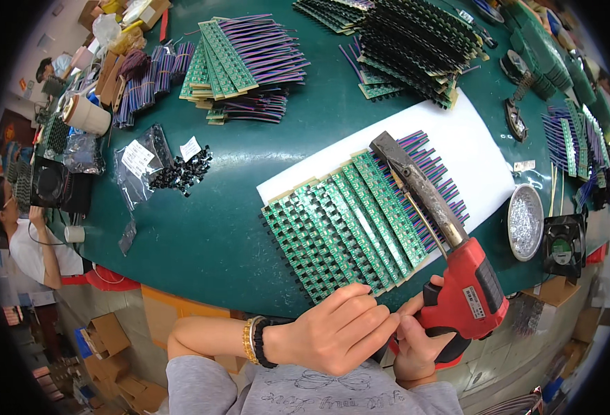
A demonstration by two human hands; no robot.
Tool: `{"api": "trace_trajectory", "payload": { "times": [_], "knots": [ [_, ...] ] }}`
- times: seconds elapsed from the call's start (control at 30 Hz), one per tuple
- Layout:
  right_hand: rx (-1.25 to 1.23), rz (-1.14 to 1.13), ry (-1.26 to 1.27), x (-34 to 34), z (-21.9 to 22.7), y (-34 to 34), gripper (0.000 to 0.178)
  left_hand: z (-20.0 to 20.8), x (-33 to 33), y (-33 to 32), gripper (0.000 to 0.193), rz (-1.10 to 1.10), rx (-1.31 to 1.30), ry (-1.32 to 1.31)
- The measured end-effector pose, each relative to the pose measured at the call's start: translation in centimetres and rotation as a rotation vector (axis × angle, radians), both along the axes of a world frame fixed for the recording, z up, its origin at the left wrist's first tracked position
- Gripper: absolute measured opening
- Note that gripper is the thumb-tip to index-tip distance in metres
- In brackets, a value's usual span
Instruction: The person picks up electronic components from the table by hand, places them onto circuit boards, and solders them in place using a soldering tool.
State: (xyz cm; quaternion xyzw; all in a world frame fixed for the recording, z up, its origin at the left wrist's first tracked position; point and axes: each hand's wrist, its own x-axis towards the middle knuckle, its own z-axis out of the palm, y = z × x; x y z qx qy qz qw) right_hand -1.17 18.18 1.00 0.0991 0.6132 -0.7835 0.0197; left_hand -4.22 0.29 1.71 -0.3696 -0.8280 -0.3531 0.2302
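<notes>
A red and black soldering gun (465, 294) slants up and away from my right hand (419, 346). My right fingers are around its grip, partly hidden by the body, and the thumb meets my left fingertips. The gun's long dark metal barrel (426, 190) and thin feed tube lie over a row of green circuit boards (346, 228). Black components stand in rows on the left boards; purple wires stick out at the right. My left hand (339, 328), wearing bracelets, is closed in a pinch against my right thumb. What it pinches is too small to make out.
The boards lie on a white foam sheet (481, 138) on the green table (229, 228). Loose black components (184, 169) and a plastic bag (139, 162) lie left. More wired boards (236, 62) are stacked behind. A bowl (526, 221) and fan (564, 245) stand right. Another person (39, 249) sits left.
</notes>
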Motion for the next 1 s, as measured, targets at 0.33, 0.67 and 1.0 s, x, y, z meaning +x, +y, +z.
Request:
{"api": "trace_trajectory", "payload": {
  "times": [0.33, 0.67, 1.0],
  "knots": [
    [0.176, -0.095, -0.133, -0.7, 0.4, -1.0, 0.063, -0.2, -3.2, -1.2, 0.023, -0.044, -0.007, -0.12],
    [0.057, -0.131, 0.164, 0.6, -3.1, 2.3, 0.083, -4.1, -10.2, -4.9, 0.018, 0.401, 0.024, -0.255],
    [-0.103, 0.146, 0.169, 0.4, -4.8, 3.9, 0.089, -4.0, -10.1, -4.9, 0.019, 0.402, 0.051, -0.329]
  ]
}}
